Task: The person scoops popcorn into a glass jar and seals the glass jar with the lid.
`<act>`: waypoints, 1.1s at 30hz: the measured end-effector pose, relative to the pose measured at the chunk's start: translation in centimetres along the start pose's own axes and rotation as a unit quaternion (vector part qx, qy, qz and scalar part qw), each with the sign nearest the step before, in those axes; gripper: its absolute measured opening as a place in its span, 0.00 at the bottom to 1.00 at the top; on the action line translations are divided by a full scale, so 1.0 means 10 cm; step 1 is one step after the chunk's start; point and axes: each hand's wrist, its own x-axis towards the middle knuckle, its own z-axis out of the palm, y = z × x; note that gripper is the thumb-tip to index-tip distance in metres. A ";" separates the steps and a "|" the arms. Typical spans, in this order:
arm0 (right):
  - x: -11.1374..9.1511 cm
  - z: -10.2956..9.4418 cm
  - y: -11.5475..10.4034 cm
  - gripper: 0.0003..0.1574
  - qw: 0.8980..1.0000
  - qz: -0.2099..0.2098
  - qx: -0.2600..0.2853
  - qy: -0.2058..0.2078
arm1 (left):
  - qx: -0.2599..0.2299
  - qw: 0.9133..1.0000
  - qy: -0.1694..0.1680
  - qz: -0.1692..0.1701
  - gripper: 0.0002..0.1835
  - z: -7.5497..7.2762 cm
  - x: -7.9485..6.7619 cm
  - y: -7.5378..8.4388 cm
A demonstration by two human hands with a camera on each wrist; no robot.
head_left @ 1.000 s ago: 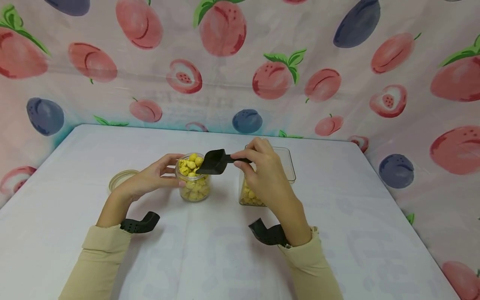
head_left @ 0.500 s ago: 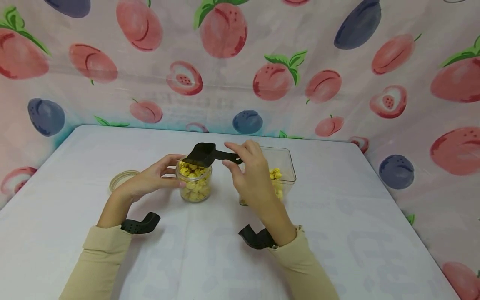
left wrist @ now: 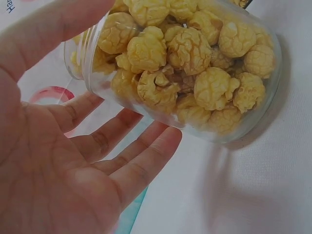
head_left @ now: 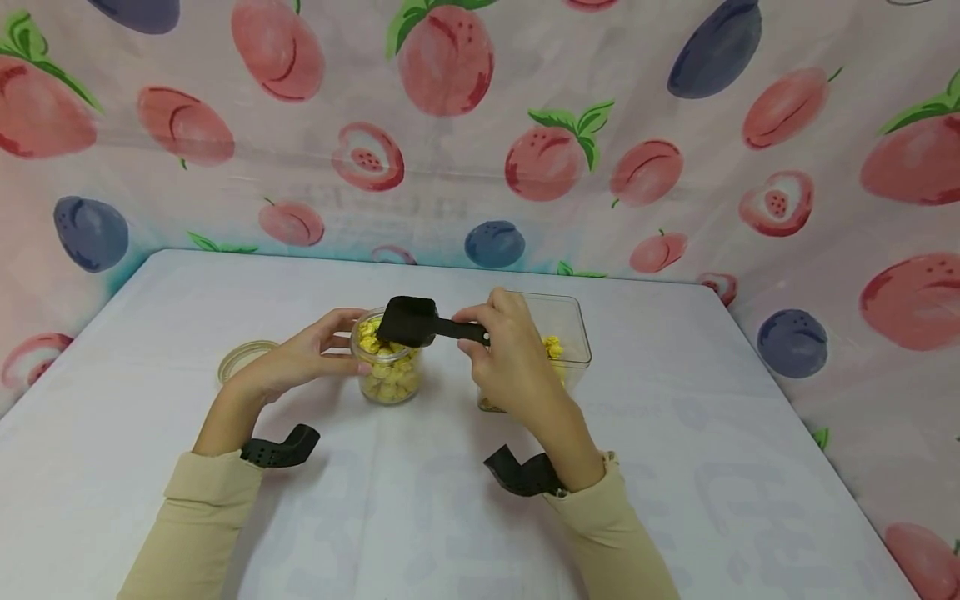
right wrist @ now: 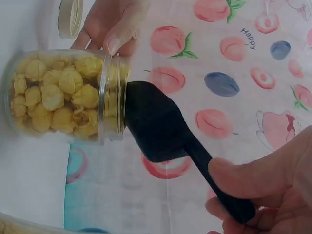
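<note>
A round glass jar point(head_left: 389, 382) full of yellow popcorn point(left wrist: 185, 58) stands upright near the middle of the table. My left hand point(head_left: 315, 350) holds it from the left, thumb on the near side and fingers behind. In my right hand point(head_left: 517, 354) is a black scoop point(head_left: 408, 321), pinched by its handle. The scoop's head is tipped over the jar's mouth, its front edge at the rim. From the right wrist view, the scoop point(right wrist: 156, 122) meets the open mouth of the jar point(right wrist: 63, 97). What lies inside the scoop is hidden.
A clear square container point(head_left: 566, 321) with more popcorn point(head_left: 553, 347) stands behind my right hand, partly hidden. A round lid point(head_left: 243, 358) lies on the white table point(head_left: 420, 500) behind my left wrist. A fruit-print cloth point(head_left: 450, 200) hangs at the back.
The right hand has brought the scoop left over the jar and tipped it, then lowered it slightly. My left hand and the jar have stayed in place.
</note>
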 end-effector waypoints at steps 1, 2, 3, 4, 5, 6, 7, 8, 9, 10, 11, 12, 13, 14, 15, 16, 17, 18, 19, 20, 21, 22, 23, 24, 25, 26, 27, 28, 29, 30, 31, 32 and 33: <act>0.00 -0.01 0.00 0.13 1.000 -0.003 -0.003 0.002 | 0.000 1.000 0.000 0.000 0.37 0.00 0.00 0.00; -0.01 -0.01 0.01 0.12 1.000 -0.006 -0.004 0.005 | 0.001 1.000 0.000 -0.001 0.37 0.00 0.00 0.00; -0.01 -0.02 0.01 0.12 1.000 -0.010 -0.004 0.008 | 0.001 1.000 0.000 -0.001 0.37 0.00 0.00 0.00; -0.01 -0.02 0.01 0.12 1.000 -0.014 -0.002 0.011 | 0.002 1.000 0.001 -0.001 0.37 0.01 -0.01 0.00; -0.01 -0.02 0.02 0.12 1.000 -0.019 0.001 0.015 | 0.002 1.000 0.002 0.000 0.37 0.01 -0.01 0.00; -0.02 -0.02 0.02 0.12 1.000 -0.025 0.002 0.016 | 0.003 1.000 0.003 0.000 0.37 0.02 -0.01 0.00; -0.02 -0.02 0.02 0.12 0.999 -0.030 0.004 0.017 | 0.003 1.000 0.004 0.000 0.37 0.02 -0.01 0.00; -0.02 -0.02 0.02 0.12 0.999 -0.036 0.002 0.017 | 0.003 1.000 0.004 0.001 0.37 0.02 -0.02 0.00; -0.03 -0.02 0.03 0.12 0.999 -0.042 -0.002 0.015 | 0.004 1.000 0.005 0.001 0.37 0.03 -0.02 0.00; -0.03 -0.03 0.03 0.11 0.999 -0.046 -0.006 0.014 | 0.003 1.000 0.005 0.000 0.37 0.03 -0.02 0.00; -0.03 -0.04 0.04 0.11 0.999 -0.049 -0.011 0.012 | 0.002 1.000 0.004 0.000 0.37 0.04 -0.02 0.00; -0.04 -0.05 0.05 0.11 0.999 -0.049 -0.016 0.012 | 0.002 1.000 0.004 -0.001 0.37 0.04 -0.02 0.00; -0.04 -0.06 0.06 0.11 0.999 -0.048 -0.019 0.012 | 0.001 1.000 0.004 -0.002 0.37 0.04 -0.02 0.00; -0.04 -0.07 0.07 0.11 0.999 -0.046 -0.021 0.013 | 0.001 1.000 0.004 -0.003 0.38 0.05 -0.03 0.00; -0.05 -0.08 0.08 0.12 0.999 -0.041 -0.020 0.014 | 0.001 1.000 0.005 -0.004 0.38 0.05 -0.03 0.00; -0.05 -0.10 0.08 0.12 0.999 -0.036 -0.015 0.015 | 0.002 1.000 0.005 -0.005 0.38 0.05 -0.04 0.00; -0.05 -0.11 0.09 0.13 0.999 -0.032 -0.009 0.017 | 0.003 1.000 0.006 -0.005 0.38 0.06 -0.04 0.00; -0.05 -0.13 0.10 0.13 0.999 -0.029 -0.002 0.019 | 0.004 1.000 0.007 -0.005 0.38 0.06 -0.04 0.00; -0.05 -0.15 0.10 0.13 0.999 -0.026 0.004 0.022 | 0.004 1.000 0.007 -0.005 0.38 0.06 -0.05 0.00; -0.05 -0.17 0.11 0.14 0.999 -0.024 0.008 0.025 | 0.005 1.000 0.008 -0.006 0.38 0.06 -0.04 0.00; -0.06 -0.19 0.12 0.14 0.999 -0.021 0.013 0.027 | 0.005 1.000 0.008 -0.005 0.38 0.06 -0.04 0.00; -0.06 -0.22 0.13 0.14 0.999 -0.020 0.017 0.031 | 0.006 1.000 0.009 -0.006 0.38 0.07 -0.04 0.00; -0.06 -0.25 0.14 0.14 0.999 -0.015 0.020 0.034 | 0.007 1.000 0.009 -0.007 0.38 0.07 -0.04 0.00; -0.07 -0.29 0.15 0.15 0.999 -0.008 0.023 0.036 | 0.007 1.000 0.010 -0.008 0.37 0.07 -0.04 0.00; -0.08 -0.33 0.17 0.15 0.999 -0.002 0.024 0.038 | 0.007 1.000 0.010 -0.010 0.37 0.07 -0.04 0.00; -0.09 -0.37 0.18 0.15 0.999 0.004 0.025 0.041 | 0.008 1.000 0.011 -0.011 0.37 0.07 -0.04 0.00; -0.10 -0.42 0.20 0.16 0.999 0.008 0.026 0.044 | 0.009 1.000 0.011 -0.013 0.38 0.07 -0.04 0.00; -0.10 -0.46 0.22 0.16 0.998 0.013 0.026 0.047 | 0.010 1.000 0.012 -0.015 0.38 0.07 -0.04 0.00; -0.12 -0.51 0.24 0.16 0.998 0.019 0.028 0.051 | 0.010 1.000 0.012 -0.017 0.38 0.07 -0.04 0.00; -0.13 -0.55 0.26 0.16 0.998 0.020 0.027 0.056 | 0.010 1.000 0.011 -0.018 0.38 0.07 -0.04 0.00; -0.14 -0.59 0.29 0.16 0.998 0.020 0.026 0.061 | 0.010 1.000 0.011 -0.018 0.38 0.07 -0.05 -0.01; -0.15 -0.64 0.32 0.16 0.997 0.022 0.025 0.066 | 0.010 1.000 0.011 -0.019 0.38 0.07 -0.05 -0.01; -0.16 -0.68 0.34 0.16 0.997 0.024 0.023 0.071 | 0.010 1.000 0.011 -0.020 0.38 0.07 -0.05 -0.01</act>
